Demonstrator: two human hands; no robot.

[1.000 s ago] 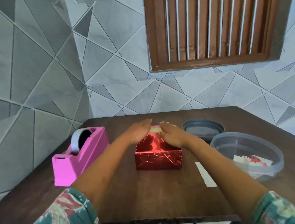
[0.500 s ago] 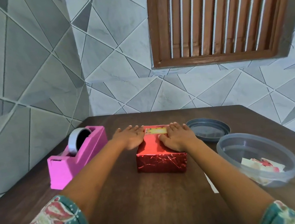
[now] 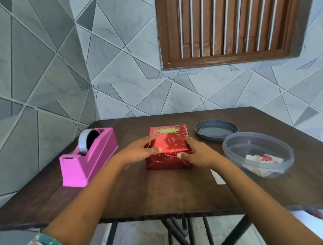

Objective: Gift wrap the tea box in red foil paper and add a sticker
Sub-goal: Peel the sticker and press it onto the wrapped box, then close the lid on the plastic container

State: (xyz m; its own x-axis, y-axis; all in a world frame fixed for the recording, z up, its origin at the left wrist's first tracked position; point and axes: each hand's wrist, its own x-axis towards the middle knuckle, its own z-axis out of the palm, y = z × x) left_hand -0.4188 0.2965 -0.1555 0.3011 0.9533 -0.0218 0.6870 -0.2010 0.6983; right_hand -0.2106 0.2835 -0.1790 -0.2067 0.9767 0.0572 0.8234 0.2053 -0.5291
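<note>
Holding the tea box [image 3: 168, 144] between both hands, we have it in the middle of the table [image 3: 163, 196], fully covered in red foil, with the sticker [image 3: 166, 130] already on the far end of its top. The box lies directly between our palms. Its long axis seems to run away from us, so the hands clamp its two long sides at the near end. The left hand [image 3: 138, 151] curls round the near left corner with the thumb over the top edge. The right hand [image 3: 197, 153] grips the near right corner with its thumb on the front edge. Both are equally close, so either could lift or turn the box.

Half a second ago our hands lay flatter at the far end, fingertips flanking the sticker; now they have drawn back toward us and the sticker shows whole.

The pink tape dispenser [image 3: 93, 159] stands to the left, well apart. A grey lid [image 3: 216, 130] and a clear tub [image 3: 235, 153] sit to the right.
</note>
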